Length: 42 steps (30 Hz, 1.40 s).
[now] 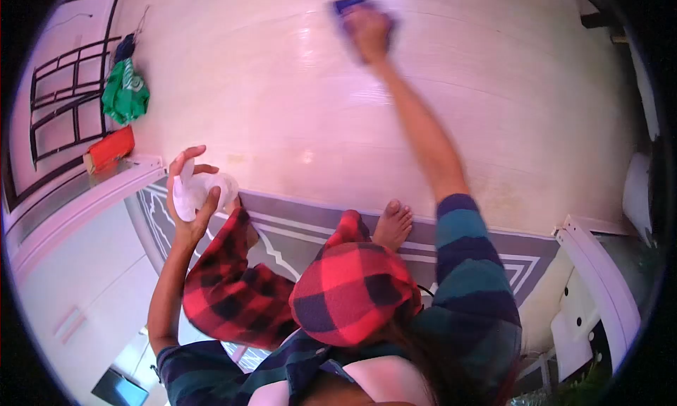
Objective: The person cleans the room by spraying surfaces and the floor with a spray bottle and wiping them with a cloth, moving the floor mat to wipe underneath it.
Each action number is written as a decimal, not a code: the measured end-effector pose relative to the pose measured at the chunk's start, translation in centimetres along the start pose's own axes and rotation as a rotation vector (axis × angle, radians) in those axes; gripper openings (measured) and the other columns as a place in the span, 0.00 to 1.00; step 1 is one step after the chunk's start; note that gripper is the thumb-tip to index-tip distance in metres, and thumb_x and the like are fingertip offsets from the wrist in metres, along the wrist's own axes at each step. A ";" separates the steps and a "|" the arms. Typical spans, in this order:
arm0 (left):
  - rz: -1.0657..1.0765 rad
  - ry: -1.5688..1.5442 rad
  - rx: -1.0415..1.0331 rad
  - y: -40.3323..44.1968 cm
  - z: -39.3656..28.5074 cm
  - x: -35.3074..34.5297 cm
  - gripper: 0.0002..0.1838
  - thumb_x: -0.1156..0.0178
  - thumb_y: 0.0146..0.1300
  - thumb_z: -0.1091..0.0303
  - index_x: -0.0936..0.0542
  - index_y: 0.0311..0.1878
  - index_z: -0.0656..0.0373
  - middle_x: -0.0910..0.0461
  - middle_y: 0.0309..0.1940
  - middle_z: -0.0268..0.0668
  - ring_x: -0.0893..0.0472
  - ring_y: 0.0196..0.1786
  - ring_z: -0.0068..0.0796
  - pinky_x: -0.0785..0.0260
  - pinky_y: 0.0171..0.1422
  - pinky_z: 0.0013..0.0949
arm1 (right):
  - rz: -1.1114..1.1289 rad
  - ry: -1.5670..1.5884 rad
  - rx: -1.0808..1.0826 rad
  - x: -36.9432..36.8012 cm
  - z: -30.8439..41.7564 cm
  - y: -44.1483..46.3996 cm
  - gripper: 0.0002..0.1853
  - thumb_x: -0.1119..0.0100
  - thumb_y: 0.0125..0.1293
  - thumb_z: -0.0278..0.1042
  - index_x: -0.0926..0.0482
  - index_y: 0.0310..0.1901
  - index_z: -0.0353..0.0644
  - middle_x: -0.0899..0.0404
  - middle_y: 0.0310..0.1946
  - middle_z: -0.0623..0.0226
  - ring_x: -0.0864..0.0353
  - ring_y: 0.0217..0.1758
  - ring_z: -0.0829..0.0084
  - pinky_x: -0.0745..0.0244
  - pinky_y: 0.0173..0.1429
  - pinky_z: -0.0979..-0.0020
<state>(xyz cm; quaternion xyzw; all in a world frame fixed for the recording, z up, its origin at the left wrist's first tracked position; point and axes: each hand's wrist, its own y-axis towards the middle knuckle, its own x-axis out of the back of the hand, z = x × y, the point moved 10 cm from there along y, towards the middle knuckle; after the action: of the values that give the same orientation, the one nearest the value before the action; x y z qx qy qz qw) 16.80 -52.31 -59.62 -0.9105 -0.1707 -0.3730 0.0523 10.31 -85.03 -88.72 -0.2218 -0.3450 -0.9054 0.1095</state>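
Observation:
My right hand [369, 36] is stretched far forward, pressed flat over a dark blue cloth [345, 6] on the pale, shiny floor [303, 89]. Both the hand and the cloth are slightly blurred. My left hand [178, 198] is raised near my knee at the left, its fingers curled around a white, partly see-through plastic container [224, 189]. The container's exact kind cannot be made out. Below it is my bent leg in red and black checked trousers [218, 286].
A grey patterned mat [465, 247] lies under my bare feet [393, 225]. To the left are a green bag [125, 92], an orange-red object [111, 150] and a black metal frame [75, 96]. White frame edges [92, 212] flank me on both sides.

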 end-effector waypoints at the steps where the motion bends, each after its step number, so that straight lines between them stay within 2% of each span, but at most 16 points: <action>1: -0.017 0.024 0.006 -0.3 -0.2 0.4 0.40 0.39 0.52 0.78 0.42 0.69 0.50 0.33 0.59 0.49 0.22 0.44 0.36 0.28 0.48 0.36 | 0.114 0.067 0.127 -3.3 8.2 -2.6 0.07 0.46 0.57 0.37 0.21 0.30 0.46 0.21 0.34 0.62 0.24 0.38 0.60 0.35 0.48 0.55; 2: -0.035 0.046 0.008 -0.5 -0.5 0.5 0.40 0.39 0.52 0.78 0.42 0.69 0.50 0.33 0.59 0.49 0.22 0.45 0.36 0.28 0.48 0.36 | 0.115 0.151 0.189 -5.1 15.2 -5.8 0.10 0.43 0.54 0.41 0.21 0.29 0.44 0.21 0.33 0.65 0.25 0.41 0.61 0.36 0.51 0.53; 5: -0.068 0.055 0.030 -0.1 -1.1 0.4 0.41 0.39 0.52 0.78 0.44 0.70 0.52 0.33 0.60 0.48 0.22 0.45 0.35 0.29 0.50 0.36 | 0.793 0.103 0.535 -7.8 28.5 -18.0 0.27 0.44 0.57 0.55 0.25 0.56 0.52 0.32 0.62 0.62 0.43 0.70 0.59 0.57 0.72 0.45; 7: -0.082 0.023 0.083 1.1 -0.8 -0.2 0.41 0.39 0.52 0.78 0.45 0.70 0.55 0.33 0.60 0.47 0.22 0.44 0.34 0.29 0.51 0.35 | 0.755 0.176 0.522 -7.0 26.9 -19.1 0.26 0.46 0.58 0.56 0.25 0.55 0.54 0.34 0.63 0.65 0.46 0.72 0.58 0.60 0.73 0.44; 11: -0.058 0.029 0.072 3.8 1.2 -1.4 0.40 0.38 0.53 0.75 0.44 0.70 0.60 0.31 0.59 0.46 0.22 0.45 0.32 0.31 0.53 0.34 | 0.418 -0.145 0.195 2.2 10.0 -7.0 0.27 0.45 0.56 0.60 0.23 0.52 0.52 0.36 0.64 0.64 0.46 0.70 0.53 0.58 0.69 0.39; 16: -0.070 0.093 0.072 6.1 0.7 -2.8 0.38 0.39 0.55 0.76 0.43 0.69 0.62 0.32 0.60 0.46 0.23 0.45 0.31 0.32 0.52 0.33 | -0.102 -0.692 0.016 31.3 -18.5 2.6 0.31 0.39 0.51 0.63 0.23 0.51 0.50 0.26 0.54 0.62 0.33 0.61 0.56 0.46 0.66 0.47; 17: -0.062 0.106 0.046 6.4 0.7 -2.9 0.38 0.39 0.55 0.76 0.43 0.69 0.62 0.32 0.61 0.46 0.23 0.45 0.31 0.32 0.52 0.33 | -0.110 -0.836 -0.114 38.0 -23.3 2.0 0.27 0.40 0.56 0.60 0.23 0.52 0.51 0.26 0.56 0.66 0.33 0.62 0.59 0.46 0.67 0.53; 19: -0.001 0.159 0.024 7.2 -0.2 -3.0 0.38 0.41 0.55 0.77 0.43 0.69 0.62 0.33 0.61 0.46 0.23 0.46 0.32 0.32 0.52 0.33 | -0.187 -0.979 -0.337 51.3 -34.4 -4.3 0.36 0.60 0.59 0.74 0.33 0.64 0.64 0.40 0.69 0.69 0.44 0.71 0.53 0.55 0.69 0.42; 23: 0.047 0.348 -0.028 7.4 -1.3 1.3 0.34 0.43 0.55 0.72 0.41 0.65 0.69 0.33 0.60 0.47 0.24 0.47 0.35 0.32 0.55 0.36 | -0.268 -1.155 -0.919 66.8 -32.2 -18.8 0.34 0.65 0.60 0.76 0.36 0.65 0.73 0.46 0.72 0.75 0.51 0.73 0.50 0.60 0.68 0.36; 28: 0.045 0.317 -0.075 8.1 -7.6 2.0 0.35 0.39 0.53 0.64 0.38 0.63 0.70 0.33 0.61 0.48 0.23 0.47 0.35 0.32 0.56 0.37 | -0.196 -1.216 -0.760 54.7 -19.9 -21.6 0.30 0.58 0.65 0.65 0.36 0.66 0.67 0.42 0.69 0.67 0.47 0.71 0.50 0.55 0.68 0.39; 29: 0.060 0.276 -0.059 8.6 -7.6 -0.2 0.35 0.38 0.53 0.64 0.36 0.62 0.70 0.34 0.62 0.47 0.22 0.45 0.35 0.31 0.54 0.35 | -0.143 -0.970 -0.525 48.7 -16.1 -19.3 0.31 0.52 0.64 0.60 0.35 0.66 0.58 0.42 0.69 0.62 0.47 0.70 0.50 0.55 0.70 0.44; 34: 0.367 -0.139 0.097 11.9 -6.4 -14.6 0.42 0.35 0.48 0.73 0.39 0.69 0.59 0.28 0.58 0.40 0.23 0.44 0.27 0.29 0.51 0.31 | 0.075 -0.194 -0.449 18.0 3.8 -14.3 0.34 0.37 0.51 0.45 0.32 0.62 0.46 0.37 0.63 0.57 0.42 0.66 0.48 0.53 0.68 0.42; 36: 0.495 -0.131 -0.079 13.9 -7.5 -20.7 0.32 0.34 0.51 0.72 0.30 0.63 0.59 0.29 0.59 0.36 0.24 0.49 0.28 0.32 0.57 0.32 | 0.431 -0.070 -0.038 10.4 12.1 -13.3 0.34 0.39 0.53 0.43 0.36 0.62 0.40 0.37 0.62 0.56 0.41 0.66 0.51 0.53 0.69 0.44; 39: 0.680 -0.428 0.127 14.9 -8.9 -28.0 0.30 0.30 0.50 0.68 0.26 0.59 0.61 0.29 0.62 0.38 0.26 0.57 0.30 0.37 0.63 0.33 | 0.136 0.145 -0.210 15.2 6.1 -11.0 0.28 0.46 0.61 0.42 0.39 0.61 0.43 0.39 0.63 0.59 0.42 0.67 0.58 0.50 0.70 0.53; 40: 0.692 -0.371 0.035 15.3 -8.2 -29.9 0.31 0.29 0.50 0.67 0.26 0.59 0.62 0.27 0.60 0.39 0.25 0.53 0.29 0.34 0.60 0.32 | 0.178 0.161 -0.160 15.6 1.9 -11.5 0.22 0.43 0.56 0.34 0.28 0.55 0.42 0.31 0.57 0.55 0.37 0.64 0.54 0.47 0.68 0.51; 42: 0.722 -0.275 -0.073 14.7 -6.0 -33.4 0.33 0.28 0.48 0.64 0.25 0.58 0.62 0.23 0.55 0.41 0.22 0.47 0.28 0.30 0.54 0.33 | 0.142 -0.464 -0.128 26.8 -5.2 -10.4 0.24 0.41 0.57 0.42 0.27 0.56 0.48 0.29 0.57 0.60 0.35 0.62 0.56 0.46 0.65 0.46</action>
<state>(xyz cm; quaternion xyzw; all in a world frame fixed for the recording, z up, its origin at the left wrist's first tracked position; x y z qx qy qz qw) -4.19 -76.52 -78.16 -0.9547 0.1689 -0.2109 0.1243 -18.53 -82.04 -85.36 -0.4540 -0.2864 -0.8403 0.0765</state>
